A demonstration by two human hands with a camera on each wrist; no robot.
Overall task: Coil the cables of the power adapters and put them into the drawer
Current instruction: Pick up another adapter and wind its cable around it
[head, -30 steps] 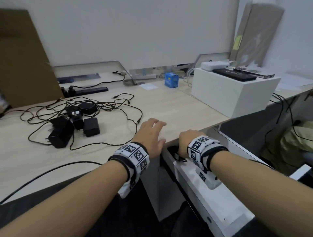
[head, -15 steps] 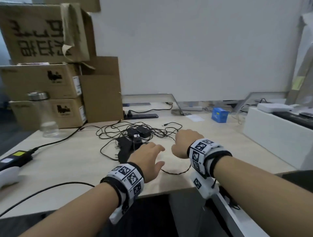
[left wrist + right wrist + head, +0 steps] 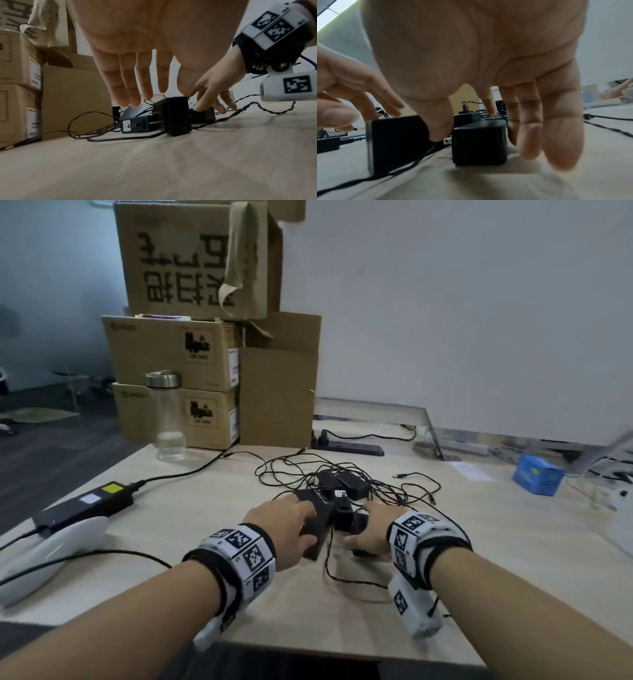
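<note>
Several black power adapters (image 3: pixel 346 487) lie in a tangle of thin black cables (image 3: pixel 404 491) in the middle of the light wood desk (image 3: pixel 205 491). My left hand (image 3: pixel 291 525) hovers over the nearest adapter (image 3: pixel 317 525), fingers straight. In the left wrist view this adapter (image 3: pixel 173 116) stands on edge between my fingers (image 3: pixel 135 88) and thumb. My right hand (image 3: pixel 371 525) is spread over a second adapter (image 3: pixel 479 142), thumb (image 3: pixel 436 121) to its left and fingers to its right, with no firm grip visible. The drawer is out of view.
Stacked cardboard boxes (image 3: pixel 191 354) and a clear water bottle (image 3: pixel 168 416) stand at the back left. A large power brick with a yellow label (image 3: pixel 89 505) and a white object (image 3: pixel 51 546) lie at the left edge. A power strip (image 3: pixel 352 446) and blue box (image 3: pixel 537 474) sit behind.
The view has swung left from the open drawer to the desk. Both hands have moved forward from the desk edge onto the pile of adapters.
</note>
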